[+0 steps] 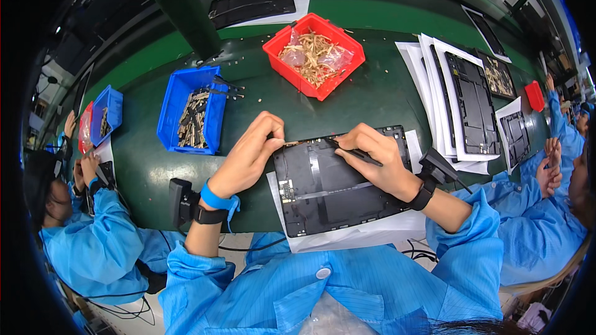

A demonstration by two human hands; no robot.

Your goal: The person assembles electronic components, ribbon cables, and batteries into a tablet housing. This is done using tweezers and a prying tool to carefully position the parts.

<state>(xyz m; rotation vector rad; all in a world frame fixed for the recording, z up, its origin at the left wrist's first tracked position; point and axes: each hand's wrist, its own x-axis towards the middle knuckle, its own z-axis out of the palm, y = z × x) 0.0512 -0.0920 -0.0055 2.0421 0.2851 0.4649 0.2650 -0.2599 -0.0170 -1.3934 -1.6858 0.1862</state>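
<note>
1. One black panel [338,201] lies open beneath our right hand [388,162], whose fingers grasp a dark tool [366,158].
2. We cannot tell whether our left hand [244,156], fingers curled, holds anything.
3. Far-edge work looks unfinished.

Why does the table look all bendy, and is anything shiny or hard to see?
In the head view, the fisheye lens curves the green table and leaves the corners black; in the head view, light glints off clear plastic in the red bin; also in the head view, the dark tool in the right hand blends into the black panel.
</note>
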